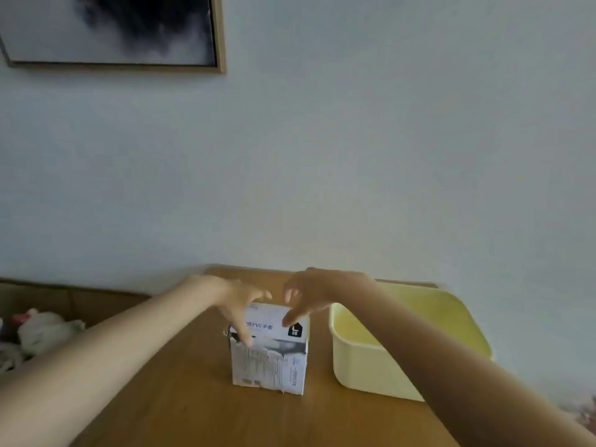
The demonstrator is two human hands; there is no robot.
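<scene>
Head view shows one glove box (269, 356), white with printed text and a black size mark, standing upright on the wooden table (193, 414), about midway between the table's left and right edges and nearer the far edge than the near one. Its front upper edge is torn open. The left hand (240, 306) grips the box across its top: the thumb reaches down to the torn front edge, and the other fingers curl over the far top edge, though blur hides exactly where they touch. The right hand (309, 293) rests one straight finger on the top face near the black mark, while its other fingers hang loosely curled and hold nothing. Bare wood lies in front of the box, toward the camera, and more lies to its left as far as the table's slanting left edge, under the left forearm. To the right only a narrow strip of wood separates the box from one pale yellow bin (371, 366), which is close beside it but not touching. The bin fills the table's right side, and its far corner stands by the wall (354, 156). Behind the box the tabletop ends close to the wall. Counted: two hands, one box, one bin, one framed picture (221, 33) hanging at upper left, and one brown carton (80, 301) past the left edge, holding pale crumpled things too blurred to count.
</scene>
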